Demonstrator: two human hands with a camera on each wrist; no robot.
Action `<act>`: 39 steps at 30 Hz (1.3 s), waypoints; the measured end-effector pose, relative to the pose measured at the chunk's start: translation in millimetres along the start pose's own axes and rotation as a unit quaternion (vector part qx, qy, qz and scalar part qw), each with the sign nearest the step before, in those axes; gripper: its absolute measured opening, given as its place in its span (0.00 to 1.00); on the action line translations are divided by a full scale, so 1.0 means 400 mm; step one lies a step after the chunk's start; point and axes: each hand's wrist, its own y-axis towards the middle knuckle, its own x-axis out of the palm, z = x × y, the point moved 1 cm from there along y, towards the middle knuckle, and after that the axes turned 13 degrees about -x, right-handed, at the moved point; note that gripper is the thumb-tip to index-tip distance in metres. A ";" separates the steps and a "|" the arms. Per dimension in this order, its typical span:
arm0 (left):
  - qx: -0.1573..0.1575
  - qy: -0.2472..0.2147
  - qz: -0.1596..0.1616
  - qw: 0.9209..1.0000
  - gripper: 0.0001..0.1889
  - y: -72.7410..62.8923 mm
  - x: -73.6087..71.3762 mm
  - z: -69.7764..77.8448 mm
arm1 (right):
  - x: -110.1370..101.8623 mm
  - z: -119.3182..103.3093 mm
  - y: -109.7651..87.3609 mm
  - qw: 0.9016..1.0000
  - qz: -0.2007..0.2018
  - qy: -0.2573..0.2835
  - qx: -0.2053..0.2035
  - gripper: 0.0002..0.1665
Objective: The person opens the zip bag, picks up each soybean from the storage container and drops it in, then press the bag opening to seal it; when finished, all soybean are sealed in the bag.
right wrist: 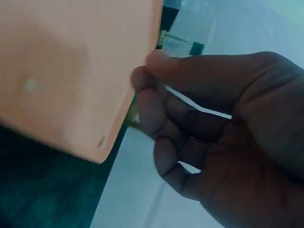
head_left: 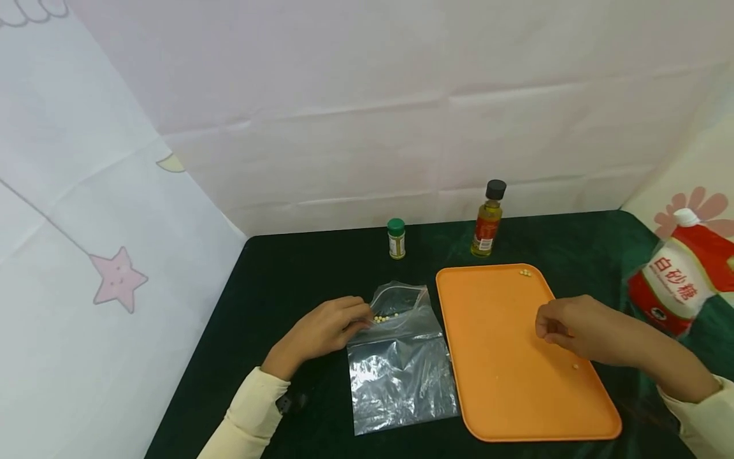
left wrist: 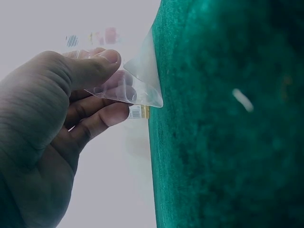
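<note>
My left hand point(head_left: 329, 331) pinches the left edge of a clear zip bag point(head_left: 401, 382) near its mouth, and the left wrist view shows thumb and fingers gripping the plastic point(left wrist: 145, 78). Several small, round, yellow bean-like pieces point(head_left: 385, 317) lie inside near the bag's opening. Above the right part of an orange tray point(head_left: 487, 357) is my right hand point(head_left: 579, 328), its fingers curled and thumb tip against the index finger; nothing shows between them. A few yellow pieces point(head_left: 524, 273) sit in the tray's far right corner, and another piece point(head_left: 575, 366) lies below the hand.
Behind the bag stands a small green-capped jar point(head_left: 396, 239). A black-capped bottle point(head_left: 489, 220) of yellow liquid is behind the tray. To the far right leans a red and white bag point(head_left: 679, 274) with a white cap. Dark green cloth point(head_left: 298, 274) covers the table.
</note>
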 end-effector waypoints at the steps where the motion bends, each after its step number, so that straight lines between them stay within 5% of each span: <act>1: -0.001 0.000 -0.001 1.000 0.11 0.000 0.001 0.000 | 0.008 0.007 -0.014 1.000 -0.008 0.004 0.002 0.12; 8: -0.009 0.005 -0.006 1.000 0.10 0.001 0.002 -0.003 | 0.047 0.047 -0.077 0.997 -0.055 0.016 0.045 0.14; 20: 0.002 0.002 -0.005 1.000 0.09 0.000 -0.002 -0.004 | 0.080 0.052 -0.079 0.997 -0.040 0.012 0.059 0.17; 30: -0.008 0.002 -0.004 1.000 0.10 0.003 -0.007 0.000 | 0.024 0.042 -0.021 0.991 0.082 -0.091 0.063 0.08; 39: -0.012 0.002 -0.012 1.000 0.10 -0.002 -0.006 0.003 | 0.005 0.031 0.038 0.974 0.211 -0.007 0.087 0.05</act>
